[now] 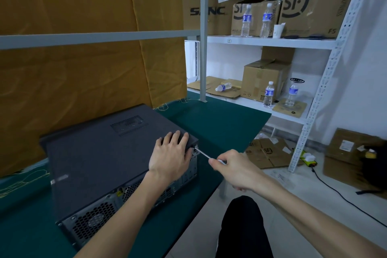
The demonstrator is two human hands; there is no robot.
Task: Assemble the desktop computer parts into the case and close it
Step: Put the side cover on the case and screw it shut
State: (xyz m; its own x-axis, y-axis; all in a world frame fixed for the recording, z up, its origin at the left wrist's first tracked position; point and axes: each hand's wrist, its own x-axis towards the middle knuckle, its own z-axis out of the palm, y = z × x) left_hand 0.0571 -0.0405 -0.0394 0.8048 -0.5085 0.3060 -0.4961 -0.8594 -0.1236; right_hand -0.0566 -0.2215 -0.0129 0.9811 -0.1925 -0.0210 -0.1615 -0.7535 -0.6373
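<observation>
The computer case (109, 163) lies on its side on the green desk (219, 123), side panel on top. The left hand (170, 153) presses flat on the panel's far corner with fingers spread. The right hand (232, 167) grips a screwdriver (202, 153), its tip at the case's rear edge by that corner.

Bare forearms (129, 205), no sleeves showing; black trousers (243, 228) on one leg.

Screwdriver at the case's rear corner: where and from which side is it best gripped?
Grip the screwdriver by its handle end, from the right, as the right hand does. Its shaft slants to the computer case corner, with the tip beside the left hand resting flat on the panel; only the handle end looks free.
</observation>
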